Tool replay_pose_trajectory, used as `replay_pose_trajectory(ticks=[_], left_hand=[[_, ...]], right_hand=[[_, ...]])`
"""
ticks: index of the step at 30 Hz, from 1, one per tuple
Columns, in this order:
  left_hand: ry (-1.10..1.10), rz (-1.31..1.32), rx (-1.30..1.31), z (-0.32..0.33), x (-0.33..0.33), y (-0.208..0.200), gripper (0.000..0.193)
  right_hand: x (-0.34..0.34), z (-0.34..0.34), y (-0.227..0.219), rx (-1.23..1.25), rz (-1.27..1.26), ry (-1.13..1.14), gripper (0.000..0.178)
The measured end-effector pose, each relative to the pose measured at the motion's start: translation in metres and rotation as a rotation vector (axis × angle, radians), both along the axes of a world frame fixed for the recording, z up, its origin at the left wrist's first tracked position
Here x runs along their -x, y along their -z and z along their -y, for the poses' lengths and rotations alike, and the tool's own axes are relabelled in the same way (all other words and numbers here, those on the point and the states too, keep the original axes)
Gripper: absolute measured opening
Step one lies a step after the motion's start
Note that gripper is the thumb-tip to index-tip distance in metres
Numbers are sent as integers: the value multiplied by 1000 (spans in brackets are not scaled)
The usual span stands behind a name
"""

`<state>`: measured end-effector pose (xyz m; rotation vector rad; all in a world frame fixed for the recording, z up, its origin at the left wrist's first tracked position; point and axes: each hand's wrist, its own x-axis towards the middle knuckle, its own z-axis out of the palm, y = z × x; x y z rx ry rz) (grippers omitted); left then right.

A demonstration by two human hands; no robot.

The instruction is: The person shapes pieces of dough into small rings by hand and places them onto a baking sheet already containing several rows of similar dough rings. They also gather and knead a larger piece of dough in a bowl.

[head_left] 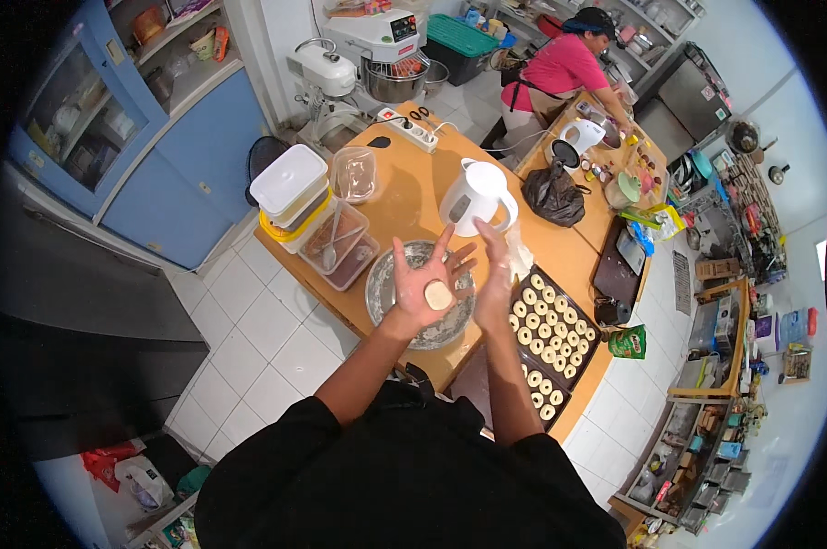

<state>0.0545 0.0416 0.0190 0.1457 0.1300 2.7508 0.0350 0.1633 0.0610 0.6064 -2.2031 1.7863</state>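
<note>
My left hand (413, 285) is palm up with its fingers spread, and a small flat round of pale dough (438, 295) rests on the palm. Beside it, my right hand (495, 279) is held on edge with the fingers stretched upward, apart from the dough and holding nothing. Below both hands stands a wide metal bowl (375, 302) dusted with flour, partly hidden by the left hand. To the right, dark baking trays (594, 331) carry rows of many ring-shaped dough pieces (548, 354).
A white electric kettle (478, 190) stands beyond my hands, near a black plastic bag (554, 194). Plastic tubs (290, 186) are stacked at left. A power strip (408, 130) lies at the far edge. Another person (560, 69) works at the far table.
</note>
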Motion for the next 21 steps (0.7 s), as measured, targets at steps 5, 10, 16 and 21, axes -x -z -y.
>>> replay_pose_trajectory(ticks=[5,10,16,21], left_hand=[[-43,184,38,-22,-3,-4,102],[-81,168,13,-16,-7,13,102],[125,64,-144,-17,-1,19,101],[100,204,-92,-15,-7,24,106]], right_hand=[[5,37,16,-542,-127,154,44],[3,44,24,-673,59,195,41],[32,19,82,-569,-168,374,39],[12,34,31,-721,-266,316,39]])
